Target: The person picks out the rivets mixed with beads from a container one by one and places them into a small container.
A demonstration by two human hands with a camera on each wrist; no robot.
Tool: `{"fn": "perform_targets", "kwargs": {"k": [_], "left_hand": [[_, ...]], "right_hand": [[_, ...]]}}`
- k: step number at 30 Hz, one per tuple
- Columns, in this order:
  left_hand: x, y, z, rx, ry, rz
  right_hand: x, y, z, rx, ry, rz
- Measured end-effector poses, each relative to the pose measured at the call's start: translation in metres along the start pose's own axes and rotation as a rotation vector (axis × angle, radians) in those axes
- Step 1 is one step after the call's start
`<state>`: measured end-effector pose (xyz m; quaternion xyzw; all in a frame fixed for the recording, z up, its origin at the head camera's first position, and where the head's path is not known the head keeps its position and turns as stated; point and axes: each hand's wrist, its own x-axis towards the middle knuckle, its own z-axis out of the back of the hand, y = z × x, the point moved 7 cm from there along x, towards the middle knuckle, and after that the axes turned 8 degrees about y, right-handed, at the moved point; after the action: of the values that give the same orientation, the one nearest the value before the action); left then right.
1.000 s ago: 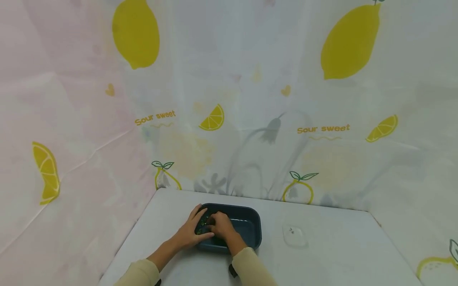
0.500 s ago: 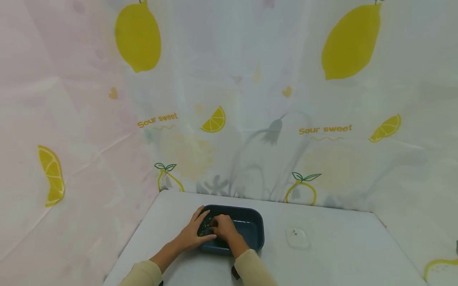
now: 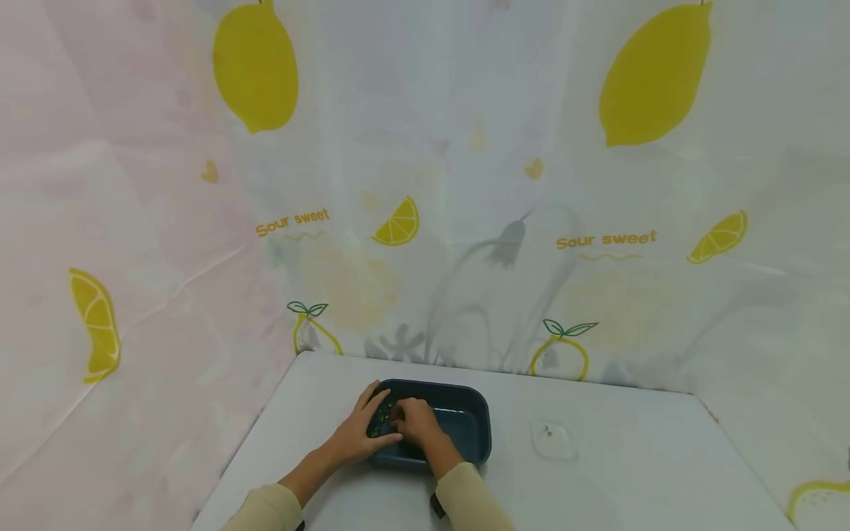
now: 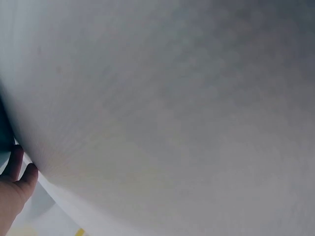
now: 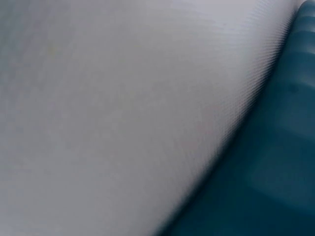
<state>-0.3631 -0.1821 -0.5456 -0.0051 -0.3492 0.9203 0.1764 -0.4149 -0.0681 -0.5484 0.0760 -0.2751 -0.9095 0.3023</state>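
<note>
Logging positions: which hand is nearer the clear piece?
Right: the right hand is in the tray, left of the clear piece; the left hand is farther, at the tray's left end.

I saw one dark blue rectangular tray (image 3: 462, 426), rounded corners, open side up on the white surface (image 3: 637, 450); small green bits (image 3: 381, 422) lay inside its left end.

The left hand (image 4: 15, 189) shows at lower left, fingertips at a dark teal object (image 4: 4, 130) beside a broad pale surface (image 4: 167, 123).

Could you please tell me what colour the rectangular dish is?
The rectangular dish is dark blue, best seen in the head view.
</note>
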Motion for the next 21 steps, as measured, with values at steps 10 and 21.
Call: {"fn": "perform_targets", "kwargs": {"k": [10,21], "left_hand": [[-0.001,-0.003,0.001,0.01,-0.019,-0.013],[-0.003,-0.005,0.001,0.024,-0.041,-0.026]], "right_hand": [[-0.006,-0.001,0.004,0.08,-0.026,-0.003],[-0.01,-0.006,0.013,0.22,-0.138,0.083]]}}
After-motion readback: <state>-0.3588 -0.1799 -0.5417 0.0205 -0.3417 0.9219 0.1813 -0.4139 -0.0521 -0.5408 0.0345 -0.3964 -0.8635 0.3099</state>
